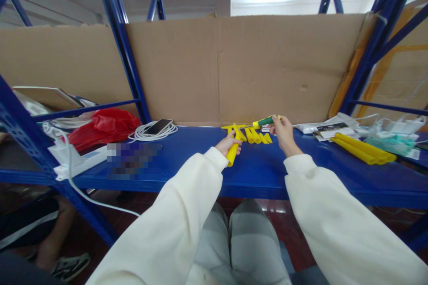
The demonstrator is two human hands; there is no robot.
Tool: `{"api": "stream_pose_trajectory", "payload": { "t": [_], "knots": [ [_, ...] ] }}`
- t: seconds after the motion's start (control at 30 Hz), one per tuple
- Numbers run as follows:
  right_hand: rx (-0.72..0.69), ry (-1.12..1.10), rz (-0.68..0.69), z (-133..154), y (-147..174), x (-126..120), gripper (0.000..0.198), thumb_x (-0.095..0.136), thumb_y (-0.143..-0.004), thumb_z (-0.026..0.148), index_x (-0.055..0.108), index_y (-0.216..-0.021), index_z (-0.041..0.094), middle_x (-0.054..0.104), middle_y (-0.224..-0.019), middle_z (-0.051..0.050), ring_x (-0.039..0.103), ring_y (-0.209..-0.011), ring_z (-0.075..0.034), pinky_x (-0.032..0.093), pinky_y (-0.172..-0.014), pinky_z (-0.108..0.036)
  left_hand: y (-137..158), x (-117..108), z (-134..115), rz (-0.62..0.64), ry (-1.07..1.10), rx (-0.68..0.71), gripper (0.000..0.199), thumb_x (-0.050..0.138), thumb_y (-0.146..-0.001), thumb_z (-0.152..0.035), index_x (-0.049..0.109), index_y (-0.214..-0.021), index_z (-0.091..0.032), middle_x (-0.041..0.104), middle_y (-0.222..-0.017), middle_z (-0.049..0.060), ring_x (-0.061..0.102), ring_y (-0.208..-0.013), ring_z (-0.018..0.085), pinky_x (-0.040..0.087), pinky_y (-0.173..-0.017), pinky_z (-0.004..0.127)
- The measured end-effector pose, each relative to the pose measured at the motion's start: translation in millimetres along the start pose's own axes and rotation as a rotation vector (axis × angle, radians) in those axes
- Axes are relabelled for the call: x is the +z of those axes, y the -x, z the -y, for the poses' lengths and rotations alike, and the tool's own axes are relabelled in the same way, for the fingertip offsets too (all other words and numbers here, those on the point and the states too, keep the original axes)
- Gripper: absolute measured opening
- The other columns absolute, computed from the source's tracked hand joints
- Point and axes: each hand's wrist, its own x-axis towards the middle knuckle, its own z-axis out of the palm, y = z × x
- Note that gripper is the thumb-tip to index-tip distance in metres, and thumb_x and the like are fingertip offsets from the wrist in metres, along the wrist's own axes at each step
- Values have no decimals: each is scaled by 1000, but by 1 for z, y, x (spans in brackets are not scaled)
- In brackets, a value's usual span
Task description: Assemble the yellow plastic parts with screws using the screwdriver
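My left hand [229, 143] is closed around a yellow plastic tube [231, 156] with a branching top, held above the blue shelf. In my right hand [283, 132] is a screwdriver [263, 121] with a green and yellow handle, gripped by the handle's end. Its thin shaft points left and reaches the top of the yellow tube; whether the tip sits in a screw is too small to tell. Just behind and between the hands lie several short yellow plastic pieces [256, 136], some tubular, some pointed. A small whitish stack [265, 128] is partly hidden behind the screwdriver.
Long yellow tubes [364, 149] lie on the right, near white and teal packaging [397, 142]. Leftward are a phone [159, 127] on a coiled white cable [138, 132], a red plastic bag [105, 127] and a white power strip [83, 160]. Cardboard [267, 67] backs the shelf [194, 156]. Another person's leg [55, 227] shows lower left.
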Motion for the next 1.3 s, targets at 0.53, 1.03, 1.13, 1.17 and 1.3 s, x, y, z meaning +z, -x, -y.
{"api": "stream_pose_trajectory", "payload": {
  "t": [0.53, 1.03, 1.13, 1.17, 1.3],
  "knots": [
    [50, 2, 49, 8, 5, -1, 45, 78, -69, 56, 48, -73, 22, 55, -47, 6, 45, -33, -6, 30, -32, -16, -12, -9, 6, 13, 44, 36, 90, 50, -77, 1, 14, -151, -35, 50, -73, -5, 42, -41, 6, 35, -42, 16],
    [161, -183, 216, 27, 10, -2, 36, 80, -71, 48, 58, -81, 22, 57, -51, 6, 54, -42, -9, 41, -40, -18, -7, -6, 4, -18, 4, 36, 83, 43, -81, 3, 17, -151, -33, 48, -72, -5, 40, -42, 6, 34, -44, 18],
    [103, -151, 224, 27, 11, -2, 36, 80, -72, 45, 54, -79, 22, 57, -52, 7, 53, -43, -8, 41, -41, -18, -8, -6, 4, -11, 8, 23, 86, 46, -79, 2, 15, -151, -33, 49, -73, -5, 41, -42, 6, 36, -44, 17],
    [75, -124, 212, 27, 12, -2, 37, 80, -71, 46, 54, -78, 22, 56, -51, 7, 52, -42, -8, 40, -40, -17, -8, -7, 4, -11, 9, 23, 86, 47, -80, 1, 14, -151, -33, 49, -73, -5, 41, -42, 6, 35, -44, 17],
    [7, -66, 158, 24, 13, 0, 43, 80, -68, 52, 49, -73, 22, 55, -48, 8, 48, -38, -7, 36, -38, -17, -10, -8, 4, -5, -1, 29, 87, 50, -79, 0, 15, -152, -33, 49, -72, -5, 43, -43, 6, 35, -43, 17]
  ]
}}
